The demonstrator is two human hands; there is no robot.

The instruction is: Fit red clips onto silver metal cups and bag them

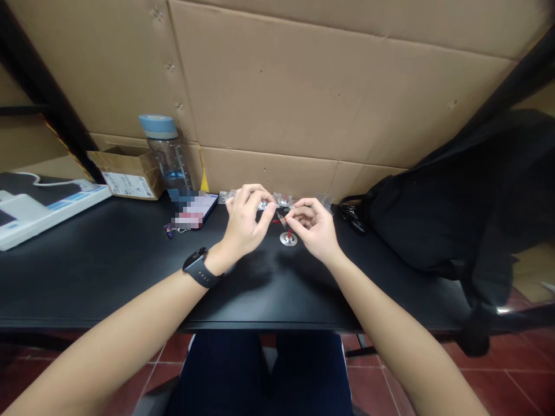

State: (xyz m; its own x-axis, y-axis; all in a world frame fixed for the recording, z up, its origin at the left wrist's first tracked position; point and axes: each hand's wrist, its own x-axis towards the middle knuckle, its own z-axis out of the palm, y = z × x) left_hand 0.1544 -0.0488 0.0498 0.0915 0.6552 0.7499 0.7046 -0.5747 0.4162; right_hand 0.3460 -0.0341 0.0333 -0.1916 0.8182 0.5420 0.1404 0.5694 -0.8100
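A small shiny metal disc (pixel 283 238) with a raised centre is on or just above the black table between my hands. A red cord (pixel 289 233) rises from its middle. My right hand (pixel 317 230) is closed in a pinch above the disc, thumb and forefinger together on the red cord. To its left, my left hand (pixel 249 218) has its fingers curled and the thumb close to the forefinger; what it holds, if anything, is not clear. A thin clear piece, perhaps plastic (pixel 281 219), shows between the two hands. Behind them lie several small clear packets (pixel 284 200) holding shiny things.
A phone (pixel 207 205) with a charm lies left of my hands. Beyond it stand a blue-lidded bottle (pixel 167 153) and an open cardboard box (pixel 130 167). A white power strip (pixel 65 209) is far left. Keys (pixel 353 219) and a black bag (pixel 433 202) are right.
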